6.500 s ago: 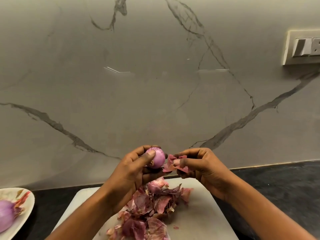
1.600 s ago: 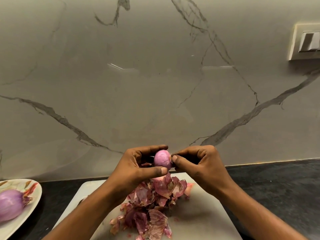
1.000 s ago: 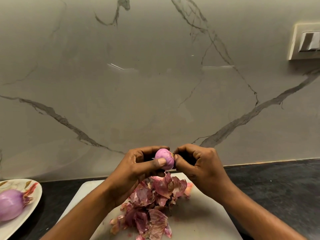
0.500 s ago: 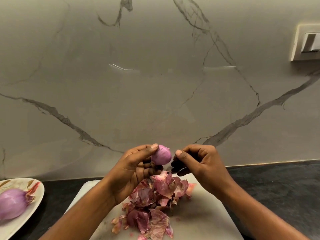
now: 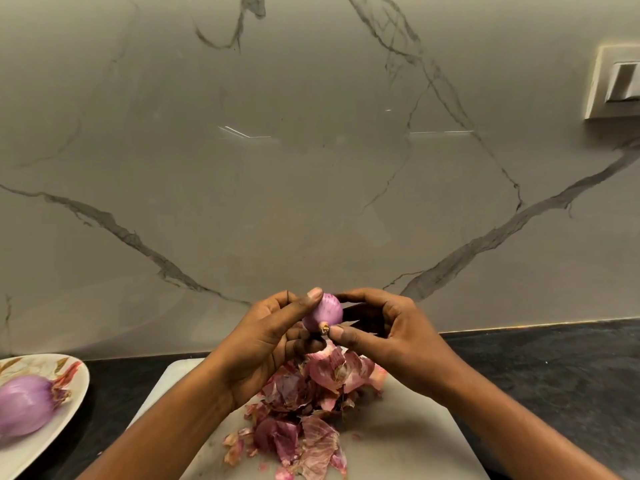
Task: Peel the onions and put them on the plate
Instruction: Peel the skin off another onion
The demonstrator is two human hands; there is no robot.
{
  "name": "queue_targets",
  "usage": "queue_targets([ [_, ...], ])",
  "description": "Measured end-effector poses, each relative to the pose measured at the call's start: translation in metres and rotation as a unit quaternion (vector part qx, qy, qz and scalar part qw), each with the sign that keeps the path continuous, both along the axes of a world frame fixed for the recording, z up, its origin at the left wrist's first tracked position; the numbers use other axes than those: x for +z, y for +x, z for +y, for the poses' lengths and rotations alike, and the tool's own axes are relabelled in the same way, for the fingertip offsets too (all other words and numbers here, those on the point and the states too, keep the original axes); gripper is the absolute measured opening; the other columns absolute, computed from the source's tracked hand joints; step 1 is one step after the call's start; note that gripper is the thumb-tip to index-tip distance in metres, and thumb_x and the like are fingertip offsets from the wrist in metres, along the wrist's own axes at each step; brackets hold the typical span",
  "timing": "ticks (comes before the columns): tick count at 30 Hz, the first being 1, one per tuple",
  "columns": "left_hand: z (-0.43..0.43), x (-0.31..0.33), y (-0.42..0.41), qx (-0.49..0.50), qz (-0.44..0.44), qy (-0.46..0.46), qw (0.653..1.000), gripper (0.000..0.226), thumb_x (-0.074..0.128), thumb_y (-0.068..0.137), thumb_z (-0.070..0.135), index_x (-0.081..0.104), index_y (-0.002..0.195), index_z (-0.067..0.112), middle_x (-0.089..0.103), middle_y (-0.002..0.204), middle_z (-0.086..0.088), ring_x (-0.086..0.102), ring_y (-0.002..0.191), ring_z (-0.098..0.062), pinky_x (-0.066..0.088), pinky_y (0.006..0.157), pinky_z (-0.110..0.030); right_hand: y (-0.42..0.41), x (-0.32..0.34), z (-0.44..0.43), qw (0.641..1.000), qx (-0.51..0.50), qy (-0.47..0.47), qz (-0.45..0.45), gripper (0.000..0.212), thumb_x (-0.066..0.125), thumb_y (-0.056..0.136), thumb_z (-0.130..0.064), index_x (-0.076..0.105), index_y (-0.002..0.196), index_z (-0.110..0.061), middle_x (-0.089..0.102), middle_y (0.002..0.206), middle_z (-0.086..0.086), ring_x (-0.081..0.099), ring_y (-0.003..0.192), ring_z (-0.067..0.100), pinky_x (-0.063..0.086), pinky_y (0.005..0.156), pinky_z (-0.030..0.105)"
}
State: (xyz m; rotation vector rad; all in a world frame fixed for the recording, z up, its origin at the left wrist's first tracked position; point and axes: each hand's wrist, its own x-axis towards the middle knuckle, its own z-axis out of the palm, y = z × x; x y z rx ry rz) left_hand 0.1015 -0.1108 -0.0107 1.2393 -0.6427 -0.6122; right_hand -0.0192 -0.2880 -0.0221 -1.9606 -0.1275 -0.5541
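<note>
Left hand (image 5: 266, 344), right hand (image 5: 398, 341) holding one small onion (image 5: 326, 312), one large onion (image 5: 24, 407) plated

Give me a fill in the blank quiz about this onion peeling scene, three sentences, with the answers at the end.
1. The left hand and the right hand hold the small onion ____ the cutting board.
2. The loose peels lie piled ____ that board.
3. The plate at the left edge holds ____ large onion.
Missing words: above; on; one.
</note>
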Motion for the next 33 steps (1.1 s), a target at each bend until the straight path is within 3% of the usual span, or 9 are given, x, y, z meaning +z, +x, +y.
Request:
queue_targets([
  [2, 0.0001, 0.0005, 0.0003, 0.004, -0.009, -0.003, 1.0, 0.08, 0.082, 0.087, 0.044, 0.05, 0.135, -0.012, 0.074, 0.105, -0.026, 0.069, 0.073, -0.024, 0.063, 0.065, -0.026, -0.0006, 0.0011, 0.0005, 1.0, 0.013, 0.009, -0.001, 0.05, 0.081, 0.089, -0.033, 0.066, 0.136, -0.027, 0.077, 0.121, -0.008, 0.073, 0.114, 0.012, 0.06, 0.099, 0.038],
  [6, 0.0007, 0.0029, -0.0005, -0.003, -0.021, -0.021, 1.0, 0.061, 0.072, 0.093, 0.044, 0.063, 0.129, -0.004, 0.073, 0.109, -0.027, 0.068, 0.074, -0.023, 0.063, 0.067, -0.029, 0.0003, 0.0038, 0.0006, 0.997, 0.026, 0.076, 0.003, 0.048, 0.079, 0.087, -0.032, 0.067, 0.132, -0.025, 0.08, 0.114, -0.003, 0.076, 0.107, 0.017, 0.061, 0.089, 0.031],
  [9, 0.0031, 0.0046, -0.0026, -0.025, -0.037, -0.031, 0.999, 0.051, 0.073, 0.093, 0.039, 0.065, 0.127, 0.002, 0.072, 0.111, -0.025, 0.069, 0.077, -0.026, 0.064, 0.07, -0.032, 0.0018, 0.0047, -0.0016, 0.992, 0.03, 0.121, 0.012, 0.042, 0.072, 0.091, -0.036, 0.068, 0.133, -0.027, 0.08, 0.111, 0.004, 0.077, 0.103, 0.023, 0.061, 0.089, 0.036],
  [15, 0.0049, 0.007, -0.0075, -0.082, -0.059, -0.014, 0.995, 0.041, 0.07, 0.093, 0.031, 0.072, 0.131, 0.015, 0.071, 0.122, -0.028, 0.071, 0.083, -0.028, 0.065, 0.083, -0.037, 0.0033, 0.0053, -0.0036, 0.991, 0.01, 0.136, 0.004, 0.031, 0.059, 0.1, -0.039, 0.077, 0.121, -0.025, 0.079, 0.102, 0.008, 0.075, 0.091, 0.02, 0.056, 0.077, 0.03],
  [20, 0.0052, 0.0065, -0.0095, -0.076, -0.054, -0.012, 0.996, 0.039, 0.069, 0.092, 0.031, 0.075, 0.128, 0.018, 0.072, 0.118, -0.027, 0.072, 0.081, -0.027, 0.066, 0.079, -0.034, 0.0034, 0.0051, -0.0026, 0.991, -0.005, 0.135, 0.007, 0.035, 0.058, 0.097, -0.043, 0.08, 0.113, -0.021, 0.08, 0.094, 0.011, 0.074, 0.082, 0.022, 0.057, 0.072, 0.031],
  [25, 0.0044, 0.007, -0.0089, -0.061, -0.056, -0.003, 0.997, 0.033, 0.066, 0.099, 0.033, 0.077, 0.126, 0.018, 0.064, 0.117, -0.041, 0.07, 0.082, -0.03, 0.066, 0.076, -0.034, 0.0037, 0.0038, -0.004, 0.992, -0.008, 0.126, 0.015, 0.035, 0.057, 0.101, -0.039, 0.08, 0.111, -0.016, 0.081, 0.093, 0.01, 0.076, 0.085, 0.024, 0.058, 0.073, 0.03],
  [27, 0.004, 0.0063, -0.0088, -0.052, -0.054, -0.003, 0.997, 0.035, 0.065, 0.096, 0.032, 0.077, 0.125, 0.018, 0.068, 0.112, -0.035, 0.07, 0.082, -0.03, 0.066, 0.077, -0.035, 0.0034, 0.0035, -0.0038, 0.993, -0.012, 0.12, 0.01, 0.03, 0.057, 0.103, -0.034, 0.08, 0.113, -0.017, 0.081, 0.095, 0.007, 0.077, 0.088, 0.022, 0.057, 0.072, 0.027],
  [33, 0.0026, 0.0028, -0.0043, -0.03, -0.06, 0.007, 0.998, 0.04, 0.078, 0.091, 0.03, 0.074, 0.13, 0.022, 0.072, 0.124, -0.021, 0.073, 0.094, -0.037, 0.065, 0.085, -0.038, 0.0045, 0.0028, -0.0067, 0.994, -0.066, 0.077, -0.05, 0.022, 0.072, 0.096, -0.019, 0.079, 0.116, -0.026, 0.081, 0.106, -0.011, 0.074, 0.103, 0.009, 0.059, 0.077, 0.023],
])
